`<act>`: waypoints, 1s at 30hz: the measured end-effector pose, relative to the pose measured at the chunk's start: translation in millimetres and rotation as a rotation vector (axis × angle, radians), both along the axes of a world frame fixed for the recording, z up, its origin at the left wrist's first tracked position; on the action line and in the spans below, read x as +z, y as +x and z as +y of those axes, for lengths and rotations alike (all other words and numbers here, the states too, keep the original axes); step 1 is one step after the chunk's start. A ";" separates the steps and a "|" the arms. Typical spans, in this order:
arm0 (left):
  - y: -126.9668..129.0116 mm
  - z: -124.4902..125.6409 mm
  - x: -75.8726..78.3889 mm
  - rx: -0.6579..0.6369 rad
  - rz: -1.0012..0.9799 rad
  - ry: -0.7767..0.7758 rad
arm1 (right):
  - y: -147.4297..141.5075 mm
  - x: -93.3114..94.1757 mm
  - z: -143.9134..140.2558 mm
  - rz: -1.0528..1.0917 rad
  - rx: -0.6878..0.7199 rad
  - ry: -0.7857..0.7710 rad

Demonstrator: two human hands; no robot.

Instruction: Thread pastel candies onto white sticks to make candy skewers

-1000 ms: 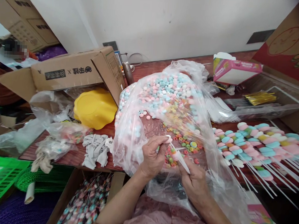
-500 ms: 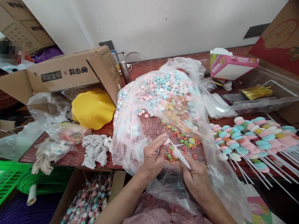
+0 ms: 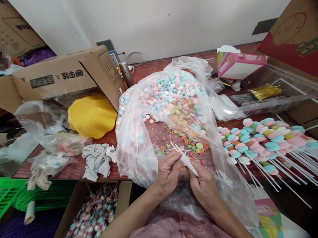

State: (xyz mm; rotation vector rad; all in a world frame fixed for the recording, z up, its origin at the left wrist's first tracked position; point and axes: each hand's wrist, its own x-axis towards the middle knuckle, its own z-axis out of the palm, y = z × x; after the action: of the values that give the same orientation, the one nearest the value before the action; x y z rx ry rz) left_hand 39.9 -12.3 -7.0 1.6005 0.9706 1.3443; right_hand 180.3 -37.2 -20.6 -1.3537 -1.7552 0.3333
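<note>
My left hand (image 3: 168,173) and my right hand (image 3: 204,181) are close together over the front of the table. Between them is a small bunch of thin white sticks (image 3: 190,166), pinched by the fingers of both hands. A few stick tips fan out past my left fingertips. Just beyond lie small ring-shaped candies (image 3: 186,140) in green, orange and red. Further back, pink, blue and white candies (image 3: 169,87) are heaped in a clear plastic bag (image 3: 130,146). Skewers of round pastel candies (image 3: 265,140) lie to the right, their white sticks pointing toward the lower right.
On the left are an open cardboard box (image 3: 56,78), a yellow scalloped bowl (image 3: 91,115) and grey cloth gloves (image 3: 98,160). Below the table edge, a carton holds many candy skewers (image 3: 93,215). A clear tray (image 3: 292,96) with gold ties stands at the back right.
My hands have come closer together, and the sticks, in one tight bunch before, now spread at their far tips. The whole view has shifted slightly.
</note>
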 end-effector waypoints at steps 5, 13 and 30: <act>-14.7 10.5 -9.6 0.000 -0.010 -0.039 | 27.0 -5.2 0.5 -0.035 0.064 -0.094; -68.6 63.6 -6.6 0.063 0.600 -0.027 | 79.1 -8.2 -6.1 0.256 -0.223 -0.190; -57.2 75.4 -3.2 -0.033 0.106 -0.517 | 87.2 -29.6 -11.5 0.217 -0.263 -0.141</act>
State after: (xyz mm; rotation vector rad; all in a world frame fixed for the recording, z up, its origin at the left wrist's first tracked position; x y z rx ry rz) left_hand -17.2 63.0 -10.2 1.2887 1.2314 0.8927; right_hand 267.5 -48.7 -50.2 -1.5664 -1.3779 0.4452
